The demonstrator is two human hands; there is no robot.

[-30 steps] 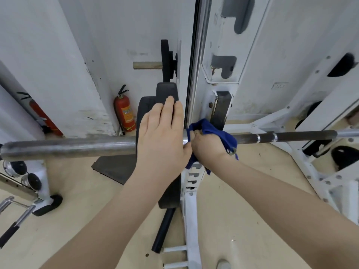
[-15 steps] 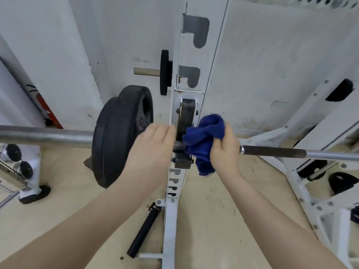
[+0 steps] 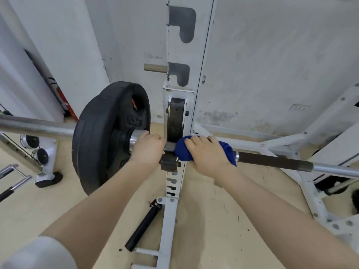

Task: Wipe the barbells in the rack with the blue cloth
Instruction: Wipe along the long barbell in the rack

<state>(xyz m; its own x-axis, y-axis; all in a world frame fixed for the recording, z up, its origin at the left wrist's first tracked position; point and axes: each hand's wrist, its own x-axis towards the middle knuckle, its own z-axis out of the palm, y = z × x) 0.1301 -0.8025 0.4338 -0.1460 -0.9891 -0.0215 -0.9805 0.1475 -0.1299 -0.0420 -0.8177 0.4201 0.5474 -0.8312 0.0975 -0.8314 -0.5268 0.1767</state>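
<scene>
A long steel barbell (image 3: 272,162) lies across the white rack upright (image 3: 180,90), resting in its dark hook. A black weight plate (image 3: 103,136) sits on the bar's left sleeve. My left hand (image 3: 147,150) grips the bar between the plate and the upright. My right hand (image 3: 206,154) presses the blue cloth (image 3: 182,150) around the bar just right of the upright. The cloth wraps the shaft and hides that stretch of it.
The white rack frame (image 3: 291,138) spreads to the right with more bars low on that side. A black roller (image 3: 143,226) lies at the upright's foot on the tan floor. Chrome-ended equipment (image 3: 37,154) stands at the left, near a wall.
My right hand has flattened over the cloth and spread it along the bar to the right. The view has shifted so the plate and upright sit more central. My left hand stays on the bar.
</scene>
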